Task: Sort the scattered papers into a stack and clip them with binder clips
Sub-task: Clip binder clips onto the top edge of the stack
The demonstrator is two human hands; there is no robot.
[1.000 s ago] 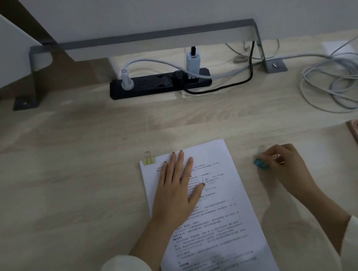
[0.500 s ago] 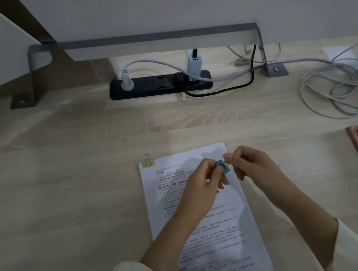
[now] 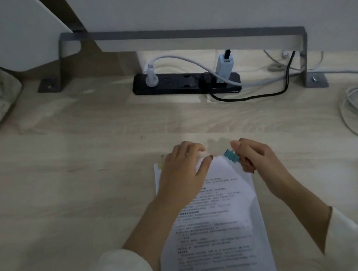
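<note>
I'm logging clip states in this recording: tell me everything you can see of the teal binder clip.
The teal binder clip is small, with a glossy blue-green body that looks like painted metal. The right hand pinches it at its handle end between thumb and fingers. The clip is tilted, its body pointing at the top right corner of the paper stack, right at the edge. Whether it bites the sheets cannot be told. Nothing else touches it.
</note>
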